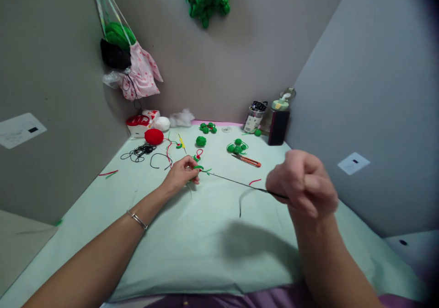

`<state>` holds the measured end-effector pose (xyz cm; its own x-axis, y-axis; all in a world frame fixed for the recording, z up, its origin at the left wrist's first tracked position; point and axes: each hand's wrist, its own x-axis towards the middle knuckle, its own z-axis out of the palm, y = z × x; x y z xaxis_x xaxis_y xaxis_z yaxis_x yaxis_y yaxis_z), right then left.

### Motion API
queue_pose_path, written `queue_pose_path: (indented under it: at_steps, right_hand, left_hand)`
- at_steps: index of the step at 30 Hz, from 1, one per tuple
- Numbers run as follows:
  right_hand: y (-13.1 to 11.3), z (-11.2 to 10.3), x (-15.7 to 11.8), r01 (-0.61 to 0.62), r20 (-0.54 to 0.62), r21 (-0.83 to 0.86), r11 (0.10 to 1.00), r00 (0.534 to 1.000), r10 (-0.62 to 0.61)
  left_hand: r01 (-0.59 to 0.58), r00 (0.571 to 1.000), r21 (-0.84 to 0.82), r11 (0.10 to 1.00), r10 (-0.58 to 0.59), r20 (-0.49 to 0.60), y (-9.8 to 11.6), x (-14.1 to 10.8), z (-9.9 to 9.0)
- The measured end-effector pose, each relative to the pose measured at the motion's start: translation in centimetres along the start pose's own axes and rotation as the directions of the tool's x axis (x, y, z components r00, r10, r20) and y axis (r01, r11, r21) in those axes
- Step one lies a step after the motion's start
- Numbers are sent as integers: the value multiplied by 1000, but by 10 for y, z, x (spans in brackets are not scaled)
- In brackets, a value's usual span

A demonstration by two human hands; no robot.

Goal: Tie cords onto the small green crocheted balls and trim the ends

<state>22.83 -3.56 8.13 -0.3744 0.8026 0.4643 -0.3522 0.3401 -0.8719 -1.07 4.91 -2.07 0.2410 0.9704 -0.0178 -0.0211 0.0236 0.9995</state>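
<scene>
My left hand [181, 174] pinches a small green crocheted piece [199, 167] with a bit of red on it, over the middle of the table. From that piece a dark thread [233, 181] runs taut to the right. My right hand [303, 183], raised and closer to the camera, is closed in a fist around the thread's other end. A loose tail of thread [240, 207] hangs below the taut line. Just behind my left hand lies a red loop of yarn [199, 152]. A yellow-handled crochet hook [181, 141] lies farther back.
An orange utility knife [247, 160] lies beyond the thread, near green crocheted balls [238, 147]. A red yarn ball [154, 137] and tangled black cord [139, 152] lie at left. A can of pens [254, 119] and a dark phone [278, 128] stand at back right.
</scene>
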Motion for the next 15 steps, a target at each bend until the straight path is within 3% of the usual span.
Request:
queue_pose_path:
  at_steps: [2, 7, 9, 15]
  right_hand:
    - [-3, -1, -2, 25, 46, 25, 999, 999, -26]
    - [15, 4, 11, -179, 1, -110, 978, 984, 180]
    - [27, 6, 18, -207, -11, -192, 959, 978, 209]
    - [66, 7, 24, -210, -175, -579, 787, 976, 132]
  left_hand:
    - [12, 1000, -25, 1000, -12, 11, -1, 1, -2]
    - [89, 994, -175, 980, -75, 83, 1, 0, -5]
    - [128, 987, -225, 966, -102, 125, 6, -2, -5]
    - [179, 959, -234, 956, -117, 256, 19, -11, 0]
